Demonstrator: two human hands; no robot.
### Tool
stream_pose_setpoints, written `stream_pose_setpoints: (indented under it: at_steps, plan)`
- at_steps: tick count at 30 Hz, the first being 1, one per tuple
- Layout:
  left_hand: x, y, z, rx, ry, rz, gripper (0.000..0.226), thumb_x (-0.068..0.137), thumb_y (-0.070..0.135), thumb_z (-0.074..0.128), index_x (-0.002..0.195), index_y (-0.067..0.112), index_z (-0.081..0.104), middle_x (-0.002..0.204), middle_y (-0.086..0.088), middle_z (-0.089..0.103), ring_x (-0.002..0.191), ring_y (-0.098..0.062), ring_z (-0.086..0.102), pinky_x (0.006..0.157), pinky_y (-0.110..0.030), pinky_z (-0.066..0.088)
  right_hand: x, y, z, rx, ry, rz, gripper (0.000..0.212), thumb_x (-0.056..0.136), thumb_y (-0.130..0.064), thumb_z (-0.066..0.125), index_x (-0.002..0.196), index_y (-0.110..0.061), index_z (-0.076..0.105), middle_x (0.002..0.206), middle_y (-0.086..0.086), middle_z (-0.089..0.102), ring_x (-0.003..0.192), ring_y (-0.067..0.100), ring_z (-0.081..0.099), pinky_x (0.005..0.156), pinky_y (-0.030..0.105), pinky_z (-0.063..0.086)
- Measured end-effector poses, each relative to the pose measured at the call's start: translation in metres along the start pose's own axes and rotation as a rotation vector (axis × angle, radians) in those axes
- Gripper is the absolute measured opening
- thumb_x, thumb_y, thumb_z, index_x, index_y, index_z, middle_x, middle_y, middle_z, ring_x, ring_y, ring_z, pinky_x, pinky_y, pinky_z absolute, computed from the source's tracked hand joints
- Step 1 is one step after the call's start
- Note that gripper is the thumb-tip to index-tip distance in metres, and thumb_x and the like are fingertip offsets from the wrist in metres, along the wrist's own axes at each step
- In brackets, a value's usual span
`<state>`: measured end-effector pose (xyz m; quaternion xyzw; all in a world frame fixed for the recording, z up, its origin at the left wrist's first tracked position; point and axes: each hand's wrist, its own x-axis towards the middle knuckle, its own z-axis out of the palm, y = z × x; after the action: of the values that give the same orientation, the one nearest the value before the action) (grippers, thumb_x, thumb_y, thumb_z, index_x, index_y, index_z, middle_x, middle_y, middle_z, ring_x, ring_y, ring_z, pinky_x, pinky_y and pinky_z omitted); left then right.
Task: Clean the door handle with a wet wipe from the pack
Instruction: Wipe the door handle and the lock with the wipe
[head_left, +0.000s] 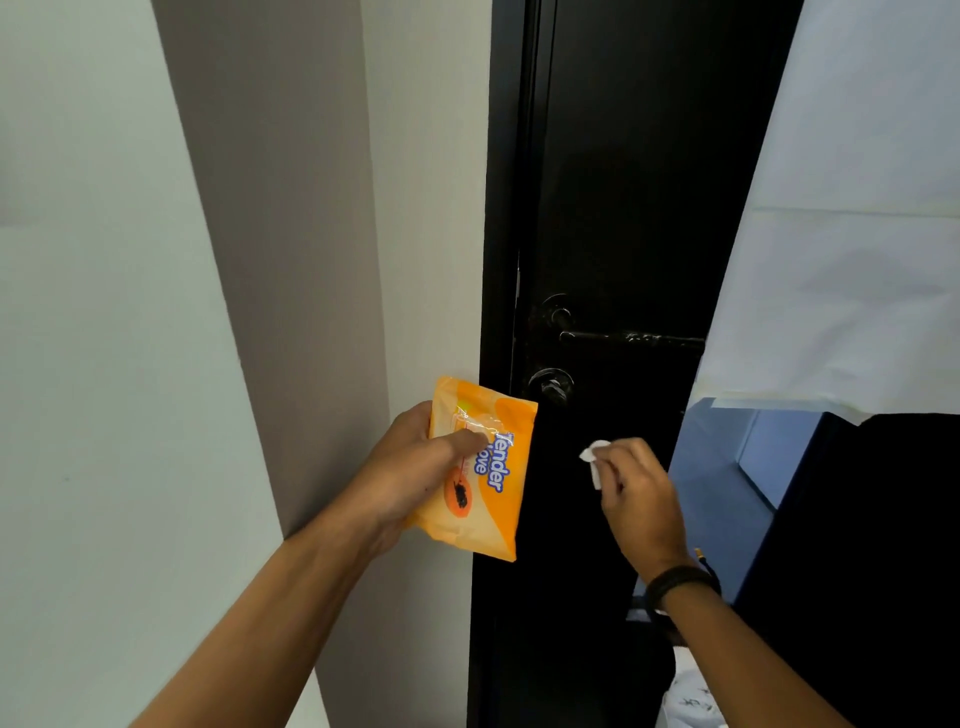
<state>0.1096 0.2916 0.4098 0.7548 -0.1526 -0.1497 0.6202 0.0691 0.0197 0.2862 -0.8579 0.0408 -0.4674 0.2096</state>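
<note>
Below the handle (631, 338) — hands (641, 499) apart, wipe (594, 457) clear.

Wipe pack (480, 478): orange-yellow soft pouch, blue lettering, papaya picture, held tilted, left of the door edge. Wet wipe (595, 460): small, white, crumpled, right of pack, below handle. Door handle (631, 338): black horizontal lever on black door, scuffed, untouched.

Black door (623, 182) carries lever handle (634, 338), lock knob (551, 384).
</note>
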Motion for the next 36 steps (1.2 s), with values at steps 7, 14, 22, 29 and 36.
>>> stream_pose_setpoints:
  at_steps: [7, 14, 22, 29, 36]
  plan:
    - [0.001, -0.002, -0.001, 0.007, -0.002, -0.003, 0.028, 0.097, 0.029, 0.070, 0.124, 0.023, 0.068, 0.110, -0.002, 0.083, 0.097, -0.028, 0.080, 0.094, -0.057, 0.063, 0.016, -0.017, 0.003, 0.039, 0.122, 0.120, 0.013, 0.101, -0.007, 0.060, 0.109, -0.007, 0.070, 0.110, 0.003, 0.062, 0.090, 0.008, 0.057, 0.076, 0.013, 0.046]
    - [0.004, -0.002, 0.000, 0.009, -0.003, 0.006, 0.025, 0.097, 0.026, 0.069, 0.122, 0.024, 0.068, 0.108, -0.002, 0.083, 0.097, -0.028, 0.080, 0.093, -0.055, 0.063, 0.052, -0.070, -0.016, 0.272, 0.233, 0.010, 0.008, 0.097, -0.003, 0.066, 0.104, -0.007, 0.068, 0.111, 0.002, 0.060, 0.094, 0.008, 0.061, 0.080, 0.013, 0.049]
    - [0.004, -0.006, 0.001, 0.014, 0.011, 0.001, 0.031, 0.094, 0.032, 0.072, 0.124, 0.025, 0.067, 0.111, -0.001, 0.082, 0.098, -0.027, 0.080, 0.095, -0.056, 0.062, 0.067, -0.095, 0.009, -0.070, 0.013, -0.184, 0.021, 0.095, -0.002, 0.067, 0.115, -0.005, 0.074, 0.111, 0.008, 0.069, 0.108, 0.022, 0.060, 0.090, 0.033, 0.056]
    - [0.005, -0.008, -0.001, 0.005, 0.001, -0.006, 0.030, 0.095, 0.030, 0.071, 0.125, 0.024, 0.066, 0.112, -0.002, 0.081, 0.098, -0.026, 0.080, 0.094, -0.055, 0.063, 0.064, -0.088, -0.001, 0.104, 0.080, 0.060, 0.027, 0.102, -0.027, 0.064, 0.120, -0.009, 0.074, 0.108, 0.002, 0.064, 0.091, 0.013, 0.064, 0.076, 0.021, 0.055]
    - [0.005, -0.008, -0.002, -0.001, 0.010, -0.014, 0.032, 0.095, 0.031, 0.071, 0.126, 0.025, 0.065, 0.114, -0.002, 0.081, 0.100, -0.026, 0.079, 0.095, -0.055, 0.063, 0.057, -0.077, -0.011, 0.310, 0.028, 0.188, 0.024, 0.096, -0.014, 0.070, 0.119, -0.008, 0.074, 0.105, 0.000, 0.073, 0.091, 0.007, 0.071, 0.081, 0.013, 0.056]
